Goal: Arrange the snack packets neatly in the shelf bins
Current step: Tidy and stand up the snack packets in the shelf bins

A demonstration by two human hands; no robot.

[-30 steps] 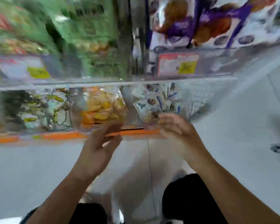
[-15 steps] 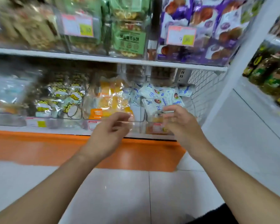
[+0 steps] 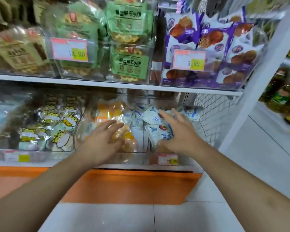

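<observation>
On the bottom shelf, a clear bin (image 3: 141, 158) holds several white-and-blue snack packets (image 3: 153, 115) on the right and orange-yellow packets (image 3: 110, 108) on the left. My right hand (image 3: 179, 133) reaches over the bin's front among the white-and-blue packets, fingers spread and straight; one packet (image 3: 158, 133) lies against its palm side. My left hand (image 3: 102, 141) stretches toward the orange-yellow packets with straight fingers, holding nothing. Whether either hand touches a packet is blurred.
Left of that bin, another clear bin holds yellow-and-white cartoon packets (image 3: 60, 129). The upper shelf (image 3: 107, 83) carries bins of green packets (image 3: 129, 47) and purple packets (image 3: 224, 47). A wire mesh side panel (image 3: 213, 114) closes the shelf on the right. An orange plinth (image 3: 132, 186) runs below.
Both hands have moved forward and up into the bottom bin, and their fingers have spread out. The camera has tilted up toward the shelves.
</observation>
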